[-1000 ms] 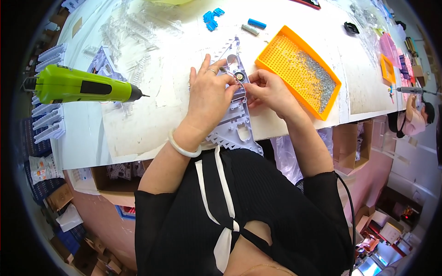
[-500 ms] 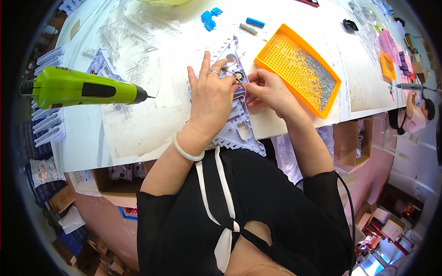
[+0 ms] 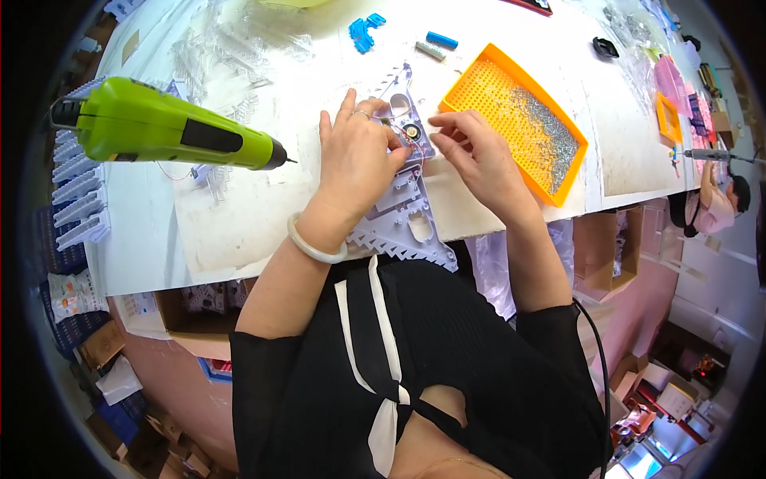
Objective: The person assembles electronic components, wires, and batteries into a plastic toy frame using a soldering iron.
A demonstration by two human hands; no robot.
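A lavender plastic housing (image 3: 411, 199) with a toothed edge lies on the table in front of me. Set in it is a small round black-rimmed part (image 3: 412, 132), with thin red and white wires running beside it. My left hand (image 3: 351, 156) rests over the housing's left side, its fingers stretched and spread, the thumb and index finger close to the wires. Off the housing to the right, my right hand (image 3: 479, 156) is raised with thumb and forefinger apart and nothing visible between them. The left palm covers part of the housing.
A green electric screwdriver (image 3: 171, 128) hangs at the left, bit pointing right. Beside my right hand lies an orange tray (image 3: 471, 88) of small metal screws. Blue pieces (image 3: 361, 33) and clear plastic parts (image 3: 231, 48) lie further back. Stacked lavender parts (image 3: 80, 191) stand at the left edge.
My right hand has drawn back from the wires to the right, and its fingers have parted. My left hand has shifted slightly left. The hanging screwdriver has swung right and tilted downward.
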